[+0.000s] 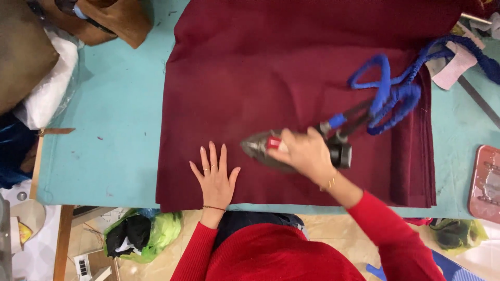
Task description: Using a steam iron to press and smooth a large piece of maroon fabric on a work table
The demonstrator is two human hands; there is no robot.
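Head view: large dark red felt-like cloth [291, 88] lies spread on the turquoise-covered counter [114, 130], its near edge along the counter's front. Left hand [216, 177] lies flat on the cloth near that edge, fingers spread, holding nothing. Right hand [304, 153] has its grip wrapped round the handle of a grey metal iron [260, 148], soleplate on the cloth just beside the left hand. Blue fabric-wrapped cord [390, 88] trails from the iron's rear toward the right.

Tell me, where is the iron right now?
In the head view, the iron sits on the dark red cloth, gripped by the right hand, just right of the flat left hand.
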